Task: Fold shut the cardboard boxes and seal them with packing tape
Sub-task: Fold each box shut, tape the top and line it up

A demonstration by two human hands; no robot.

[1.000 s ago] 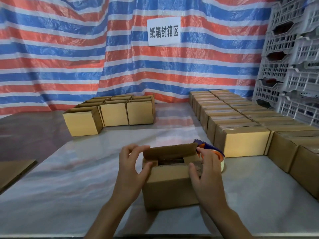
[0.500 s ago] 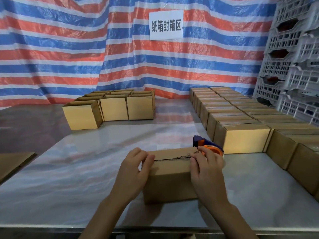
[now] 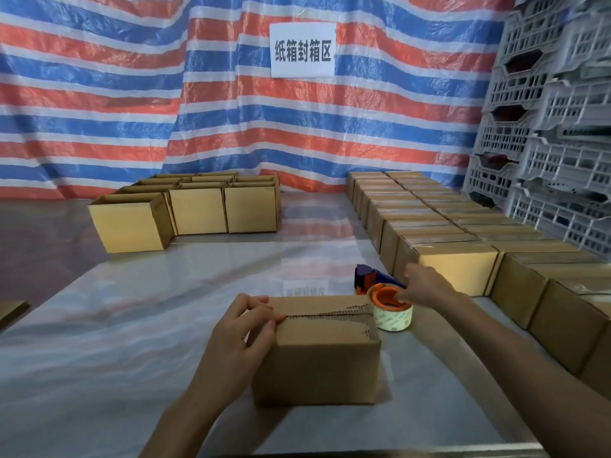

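Note:
A small cardboard box [image 3: 324, 358] stands on the table in front of me, its top flaps folded down and meeting at a bare, untaped middle seam. My left hand [image 3: 238, 335] grips the box's left end, fingertips bent onto the seam and thumb on the front face. Just behind the box's right corner lies a tape dispenser [image 3: 390, 309] with an orange core, a clear tape roll and a dark blue handle. My right hand [image 3: 426, 285] reaches over the dispenser with loose fingers, touching the roll's top; it does not grasp it.
Several open-topped boxes [image 3: 198, 209] stand in a block at the back left. Rows of closed boxes [image 3: 456, 269] line the right side up to stacked grey plastic crates [image 3: 545, 127]. A flat cardboard sheet [image 3: 10, 309] lies at the left edge. The glossy table [image 3: 132, 325] ends near me.
The last flap went down and the box top closed under both hands. My right hand then left the box and moved right and back to the tape dispenser. My left hand stayed on the box.

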